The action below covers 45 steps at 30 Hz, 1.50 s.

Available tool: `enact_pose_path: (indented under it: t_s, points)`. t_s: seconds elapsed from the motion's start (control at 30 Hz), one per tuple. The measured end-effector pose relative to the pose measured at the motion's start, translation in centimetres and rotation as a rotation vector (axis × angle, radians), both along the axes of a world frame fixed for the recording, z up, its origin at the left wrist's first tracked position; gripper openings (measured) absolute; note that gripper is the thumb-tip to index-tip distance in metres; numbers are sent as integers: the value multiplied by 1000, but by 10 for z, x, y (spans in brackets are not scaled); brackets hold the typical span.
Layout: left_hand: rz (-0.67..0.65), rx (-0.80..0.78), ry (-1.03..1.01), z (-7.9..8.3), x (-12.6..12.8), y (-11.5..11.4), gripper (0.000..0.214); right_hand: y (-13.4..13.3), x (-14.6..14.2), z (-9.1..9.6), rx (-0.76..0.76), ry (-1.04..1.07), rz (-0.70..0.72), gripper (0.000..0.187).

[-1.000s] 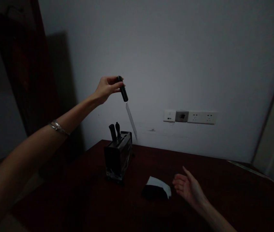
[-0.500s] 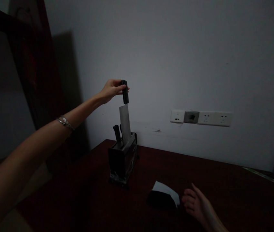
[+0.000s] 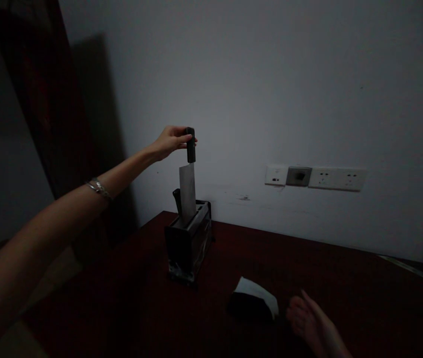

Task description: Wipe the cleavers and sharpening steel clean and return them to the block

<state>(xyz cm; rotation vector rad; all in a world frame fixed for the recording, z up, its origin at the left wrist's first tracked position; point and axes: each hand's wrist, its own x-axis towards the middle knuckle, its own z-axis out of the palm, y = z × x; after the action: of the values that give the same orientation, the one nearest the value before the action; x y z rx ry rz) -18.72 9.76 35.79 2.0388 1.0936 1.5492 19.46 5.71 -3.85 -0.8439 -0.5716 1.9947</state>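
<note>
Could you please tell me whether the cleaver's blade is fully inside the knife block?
No, much of the cleaver's blade shows between its handle and the top of the knife block.

Broad-bladed knife (image 3: 188, 184): flat pale grey blade (image 3: 187, 194), black handle (image 3: 191, 151); nearly upright, handle uppermost, above knife block (image 3: 182, 248). Blade's lower end at block's slotted top; depth of entry unclear. Block dark, boxy, upright, shiny streaks along side; another black handle (image 3: 176, 198) juts from block's top.
</note>
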Motion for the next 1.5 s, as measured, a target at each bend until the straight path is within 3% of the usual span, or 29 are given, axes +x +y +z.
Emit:
enact_pose_path:
  t_s: [0.57,1.23,1.5]
  points:
    - [-23,-3,-12,-5,-6,11,21,-1,0,0,15,-67,-26,32]
    - [-16,-16,5,-6,-5,11,25,-3,0,-1,-5,-5,-6,32]
    - [-34,-33,-1,-8,-4,11,24,-5,-2,-1,82,-32,3,32]
